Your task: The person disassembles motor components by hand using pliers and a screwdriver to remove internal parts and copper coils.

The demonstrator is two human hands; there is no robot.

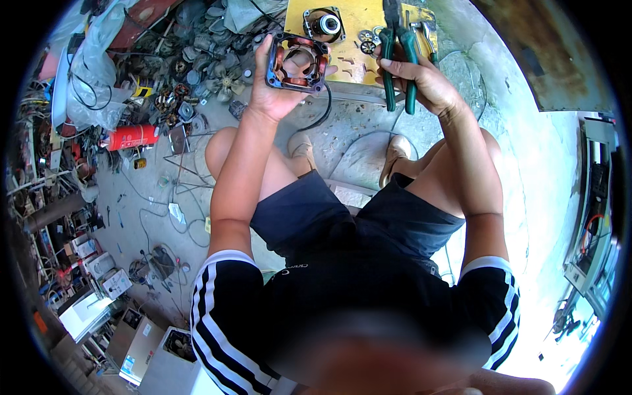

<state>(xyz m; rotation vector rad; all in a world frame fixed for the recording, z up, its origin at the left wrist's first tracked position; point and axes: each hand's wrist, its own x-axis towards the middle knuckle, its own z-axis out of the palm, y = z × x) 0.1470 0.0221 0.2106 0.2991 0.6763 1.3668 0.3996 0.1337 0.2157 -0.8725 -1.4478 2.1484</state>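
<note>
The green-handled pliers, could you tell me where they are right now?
The green-handled pliers are in the right hand, top centre, over the yellow board.

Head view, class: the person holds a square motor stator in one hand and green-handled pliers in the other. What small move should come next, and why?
Probably bring the pliers across to the motor stator. The left hand holds the stator up with its copper windings facing the camera, and the right hand grips the pliers just beside it, not yet touching. Which wire or part is meant cannot be told.
</note>
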